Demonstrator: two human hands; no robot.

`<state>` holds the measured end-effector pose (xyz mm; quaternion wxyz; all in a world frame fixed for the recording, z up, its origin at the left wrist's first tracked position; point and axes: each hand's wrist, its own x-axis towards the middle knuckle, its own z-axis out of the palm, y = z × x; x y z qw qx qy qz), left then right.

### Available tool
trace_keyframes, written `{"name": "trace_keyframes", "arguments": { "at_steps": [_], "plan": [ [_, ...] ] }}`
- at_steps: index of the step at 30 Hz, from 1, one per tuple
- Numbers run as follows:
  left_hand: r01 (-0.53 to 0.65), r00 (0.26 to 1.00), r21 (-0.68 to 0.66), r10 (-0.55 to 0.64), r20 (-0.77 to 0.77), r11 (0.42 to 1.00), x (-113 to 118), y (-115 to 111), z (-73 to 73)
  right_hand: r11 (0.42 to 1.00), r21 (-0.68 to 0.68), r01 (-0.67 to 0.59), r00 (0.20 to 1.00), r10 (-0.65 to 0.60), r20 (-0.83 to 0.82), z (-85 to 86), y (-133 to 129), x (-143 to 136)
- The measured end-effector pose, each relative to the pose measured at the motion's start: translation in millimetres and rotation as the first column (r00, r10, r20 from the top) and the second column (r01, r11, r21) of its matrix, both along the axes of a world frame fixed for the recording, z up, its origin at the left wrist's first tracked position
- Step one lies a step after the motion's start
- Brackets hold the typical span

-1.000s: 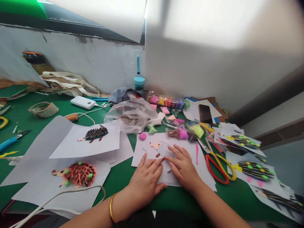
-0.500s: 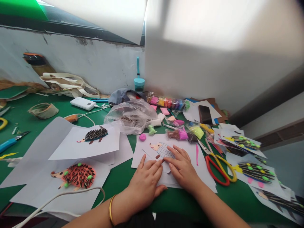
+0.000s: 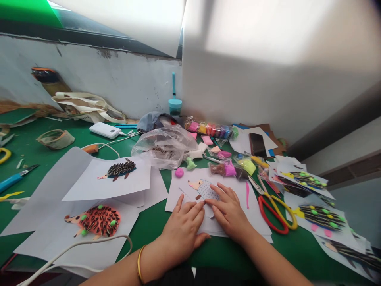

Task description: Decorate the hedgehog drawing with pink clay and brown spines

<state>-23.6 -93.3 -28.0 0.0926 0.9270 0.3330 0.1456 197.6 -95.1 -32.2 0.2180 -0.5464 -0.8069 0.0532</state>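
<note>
A hedgehog picture (image 3: 205, 189) lies on white paper (image 3: 175, 198) in front of me. It has a peach clay face, a dotted grey-white body and a brown clay foot (image 3: 198, 197). My left hand (image 3: 184, 224) rests at its lower edge with fingers stretched out and thumb apart. My right hand (image 3: 228, 208) lies over the body's right side, fingers spread. The index fingertips of both hands meet at the lower body edge; whatever is under them is hidden. Near the picture are a pink clay ball (image 3: 179, 172) and a pink clay strip (image 3: 247, 194).
Red-and-yellow-handled scissors (image 3: 275, 212) lie at the right, beside finished hedgehog pictures (image 3: 321, 216). Clay packets (image 3: 224, 169) and a plastic bag of seeds (image 3: 163, 147) sit behind the paper. At left are seed-covered hedgehogs (image 3: 93, 220), a white cable (image 3: 80, 243) and a blue-handled cutter (image 3: 13, 181).
Both hands stay in nearly the same place on the picture. The whole view has shifted very slightly.
</note>
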Motion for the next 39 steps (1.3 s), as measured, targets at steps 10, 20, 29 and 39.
{"name": "trace_keyframes", "arguments": {
  "at_steps": [10, 20, 29, 39],
  "plan": [
    [-0.044, 0.998, 0.02, 0.043, 0.051, 0.999, 2, -2, -1.1, 0.993, 0.1, -0.065, 0.997, 0.061, 0.04, 2.5, -5, -7],
    [-0.056, 0.996, -0.014, 0.057, 0.065, 0.998, 3, -2, 3.2, 0.989, 0.115, -0.096, 0.995, 0.092, 0.039, 4.0, -6, -7],
    [-0.044, 0.997, -0.039, 0.046, 0.061, 0.998, 3, -2, 3.2, 0.988, 0.124, -0.094, 0.995, 0.092, 0.025, 3.2, -7, -7],
    [-0.029, 0.998, -0.028, 0.03, 0.063, 0.999, 0, -2, -2.3, 0.969, 0.168, 0.182, 0.983, -0.185, 0.003, -6.7, -2, 4]
  ]
}}
